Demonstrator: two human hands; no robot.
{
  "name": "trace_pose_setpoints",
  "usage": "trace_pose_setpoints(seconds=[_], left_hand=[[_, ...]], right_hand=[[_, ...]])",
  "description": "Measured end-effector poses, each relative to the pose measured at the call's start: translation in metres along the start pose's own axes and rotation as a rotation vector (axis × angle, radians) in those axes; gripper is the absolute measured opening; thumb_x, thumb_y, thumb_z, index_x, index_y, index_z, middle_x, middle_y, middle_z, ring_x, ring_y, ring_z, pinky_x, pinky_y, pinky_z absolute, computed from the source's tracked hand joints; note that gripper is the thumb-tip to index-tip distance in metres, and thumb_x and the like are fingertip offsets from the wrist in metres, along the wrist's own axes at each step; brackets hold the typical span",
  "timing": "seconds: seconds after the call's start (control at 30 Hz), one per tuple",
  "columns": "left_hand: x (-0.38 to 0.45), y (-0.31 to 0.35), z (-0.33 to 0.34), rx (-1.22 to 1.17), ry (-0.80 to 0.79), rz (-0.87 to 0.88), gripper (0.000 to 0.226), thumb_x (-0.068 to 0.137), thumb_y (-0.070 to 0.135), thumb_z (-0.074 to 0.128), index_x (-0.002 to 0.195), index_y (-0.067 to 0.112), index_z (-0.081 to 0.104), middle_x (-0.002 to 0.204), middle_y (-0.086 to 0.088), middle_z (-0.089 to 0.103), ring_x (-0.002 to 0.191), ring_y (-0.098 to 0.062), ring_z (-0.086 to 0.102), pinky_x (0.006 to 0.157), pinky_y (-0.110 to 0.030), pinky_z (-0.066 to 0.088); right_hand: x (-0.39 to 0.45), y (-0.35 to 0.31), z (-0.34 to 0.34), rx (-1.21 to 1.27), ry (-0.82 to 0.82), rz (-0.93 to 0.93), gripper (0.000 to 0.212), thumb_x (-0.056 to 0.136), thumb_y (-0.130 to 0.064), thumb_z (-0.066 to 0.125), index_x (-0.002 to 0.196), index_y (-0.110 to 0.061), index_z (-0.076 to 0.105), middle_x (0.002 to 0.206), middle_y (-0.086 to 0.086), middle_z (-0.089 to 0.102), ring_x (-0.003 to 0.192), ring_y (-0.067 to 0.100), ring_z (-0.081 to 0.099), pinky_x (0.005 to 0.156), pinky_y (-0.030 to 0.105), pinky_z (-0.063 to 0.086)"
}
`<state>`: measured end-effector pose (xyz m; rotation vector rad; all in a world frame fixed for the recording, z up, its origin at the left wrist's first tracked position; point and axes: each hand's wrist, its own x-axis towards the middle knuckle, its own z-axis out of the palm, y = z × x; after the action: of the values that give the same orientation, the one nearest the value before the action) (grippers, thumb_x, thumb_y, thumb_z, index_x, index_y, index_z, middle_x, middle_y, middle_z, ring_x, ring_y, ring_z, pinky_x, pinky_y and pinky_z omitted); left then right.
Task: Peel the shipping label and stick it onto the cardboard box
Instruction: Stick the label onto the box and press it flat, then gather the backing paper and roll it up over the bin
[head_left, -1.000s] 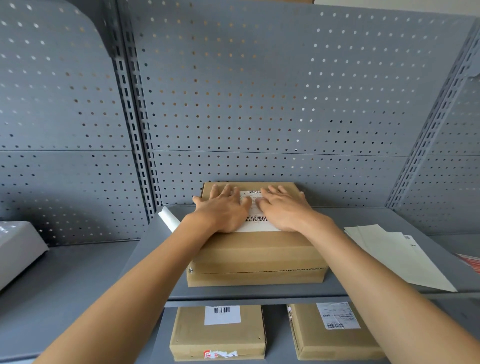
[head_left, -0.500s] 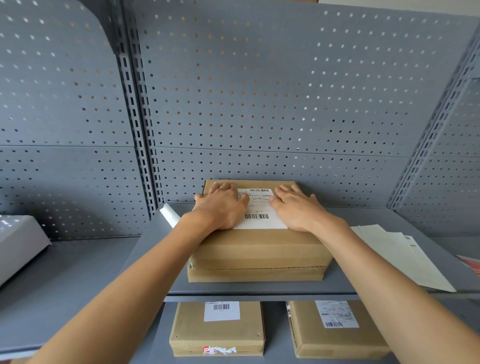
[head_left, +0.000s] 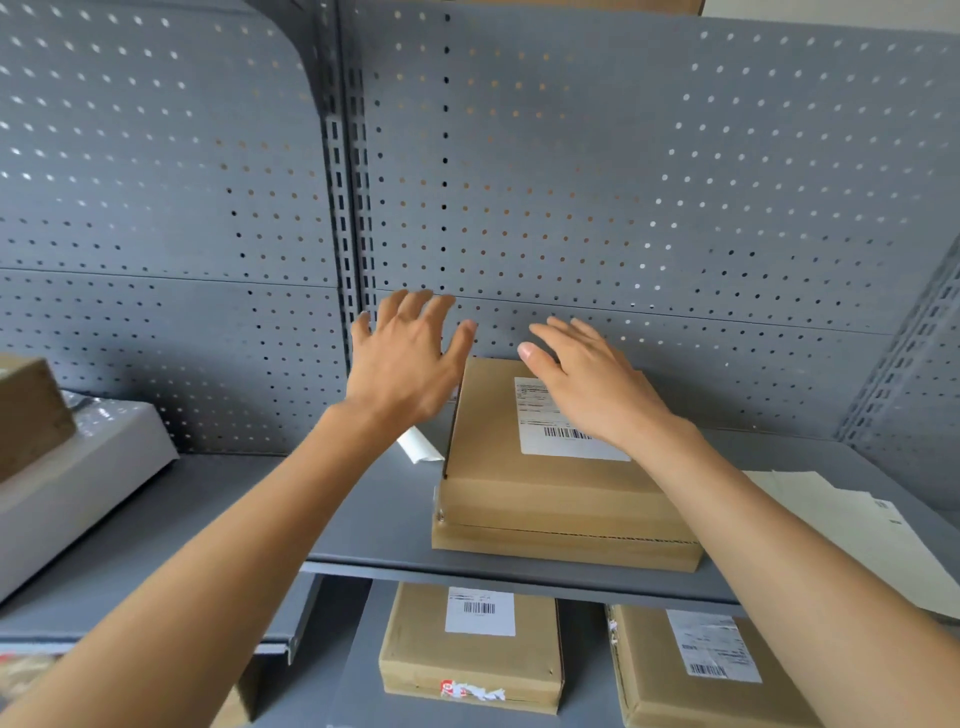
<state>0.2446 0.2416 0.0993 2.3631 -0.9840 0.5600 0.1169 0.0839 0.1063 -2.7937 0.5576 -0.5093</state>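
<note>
A brown cardboard box (head_left: 550, 499) lies flat on the grey shelf (head_left: 384, 525). A white shipping label (head_left: 550, 426) with a barcode is stuck on its top. My left hand (head_left: 410, 364) hovers in the air above and left of the box, fingers spread, holding nothing. My right hand (head_left: 597, 384) floats over the label's right part, fingers apart and empty, hiding that side of the label.
A curled white backing strip (head_left: 418, 447) lies left of the box. Pale paper sheets (head_left: 852, 525) lie at the shelf's right. Two labelled boxes (head_left: 472, 644) (head_left: 706, 670) sit on the shelf below. A white device (head_left: 78, 478) stands left. Pegboard wall (head_left: 571, 182) behind.
Both hands have lifted off the box top, where they were pressing beside the label. The left hand moved up and left; the view shifted left.
</note>
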Motion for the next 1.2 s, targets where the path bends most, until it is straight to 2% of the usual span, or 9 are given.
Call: trace_pose_setpoints(seconds=[0.47, 0.6, 0.7, 0.77, 0.87, 0.97, 1.07, 1.13, 1.2], left_hand=[[-0.036, -0.079, -0.048, 0.117, 0.048, -0.165, 0.056, 0.103, 0.053, 0.031, 0.146, 0.022, 0.048, 0.154, -0.001, 0.047, 0.149, -0.024, 0.029, 0.119, -0.058, 0.021], [-0.040, -0.092, -0.049, 0.132, 0.038, -0.186, 0.056, 0.103, 0.053, 0.030, 0.147, 0.023, 0.047, 0.154, -0.001, 0.047, 0.149, -0.024, 0.028, 0.119, -0.058, 0.020], [-0.039, -0.098, -0.041, 0.135, 0.012, -0.184, 0.055, 0.103, 0.053, 0.030, 0.147, 0.023, 0.047, 0.154, -0.001, 0.048, 0.149, -0.025, 0.028, 0.119, -0.058, 0.020], [-0.037, -0.098, -0.031, 0.130, -0.021, -0.166, 0.054, 0.103, 0.052, 0.030, 0.146, 0.024, 0.047, 0.152, 0.000, 0.050, 0.149, -0.024, 0.029, 0.118, -0.059, 0.021], [-0.033, -0.100, -0.011, 0.128, -0.070, -0.130, 0.049, 0.104, 0.047, 0.034, 0.144, 0.025, 0.050, 0.146, 0.002, 0.056, 0.145, -0.023, 0.035, 0.117, -0.059, 0.022], [-0.029, -0.108, 0.010, 0.138, -0.115, -0.103, 0.043, 0.104, 0.037, 0.037, 0.142, 0.028, 0.054, 0.142, 0.004, 0.060, 0.141, -0.023, 0.040, 0.115, -0.057, 0.023], [-0.026, -0.112, 0.028, 0.138, -0.201, -0.071, 0.046, 0.099, 0.020, 0.042, 0.143, 0.030, 0.054, 0.145, 0.005, 0.057, 0.140, -0.023, 0.040, 0.116, -0.058, 0.021], [-0.025, -0.114, 0.038, 0.128, -0.269, -0.044, 0.054, 0.095, 0.011, 0.045, 0.145, 0.032, 0.053, 0.148, 0.006, 0.055, 0.142, -0.021, 0.039, 0.118, -0.059, 0.017], [-0.023, -0.116, 0.048, 0.113, -0.312, -0.011, 0.062, 0.091, 0.005, 0.046, 0.144, 0.034, 0.053, 0.149, 0.006, 0.055, 0.141, -0.022, 0.039, 0.118, -0.060, 0.016]], right_hand=[[0.021, -0.103, 0.034, 0.082, -0.077, -0.219, 0.056, 0.105, -0.051, 0.027, 0.153, -0.022, 0.035, 0.163, -0.005, 0.029, 0.153, 0.020, 0.012, 0.118, 0.048, 0.022], [0.030, -0.111, 0.045, 0.048, -0.127, -0.219, 0.058, 0.104, -0.054, 0.024, 0.149, -0.022, 0.042, 0.157, 0.001, 0.039, 0.149, 0.025, 0.023, 0.116, 0.050, 0.028], [0.036, -0.114, 0.055, 0.019, -0.140, -0.205, 0.051, 0.102, -0.057, 0.024, 0.117, -0.027, 0.062, 0.126, 0.012, 0.062, 0.127, 0.033, 0.050, 0.099, 0.049, 0.045], [0.038, -0.114, 0.060, -0.015, -0.152, -0.193, 0.047, 0.102, -0.055, 0.025, 0.092, -0.028, 0.062, 0.107, 0.011, 0.067, 0.109, 0.034, 0.057, 0.088, 0.045, 0.049], [0.043, -0.112, 0.067, -0.071, -0.220, -0.157, 0.053, 0.102, -0.055, 0.027, 0.092, -0.019, 0.064, 0.098, 0.011, 0.068, 0.098, 0.034, 0.060, 0.079, 0.039, 0.049], [0.049, -0.107, 0.079, -0.127, -0.295, -0.116, 0.053, 0.101, -0.055, 0.033, 0.073, -0.014, 0.052, 0.079, 0.009, 0.061, 0.087, 0.032, 0.058, 0.069, 0.038, 0.041], [0.057, -0.105, 0.088, -0.222, -0.382, -0.111, 0.046, 0.100, -0.052, 0.039, 0.071, -0.018, 0.051, 0.072, 0.002, 0.053, 0.089, 0.029, 0.048, 0.090, 0.045, 0.038], [0.061, -0.105, 0.092, -0.287, -0.426, -0.121, 0.040, 0.099, -0.049, 0.045, 0.081, -0.017, 0.061, 0.073, -0.001, 0.057, 0.090, 0.025, 0.044, 0.109, 0.055, 0.025], [0.064, -0.106, 0.095, -0.352, -0.456, -0.147, 0.033, 0.097, -0.045, 0.051, 0.089, -0.017, 0.068, 0.077, -0.002, 0.062, 0.090, 0.022, 0.042, 0.114, 0.061, 0.014]])
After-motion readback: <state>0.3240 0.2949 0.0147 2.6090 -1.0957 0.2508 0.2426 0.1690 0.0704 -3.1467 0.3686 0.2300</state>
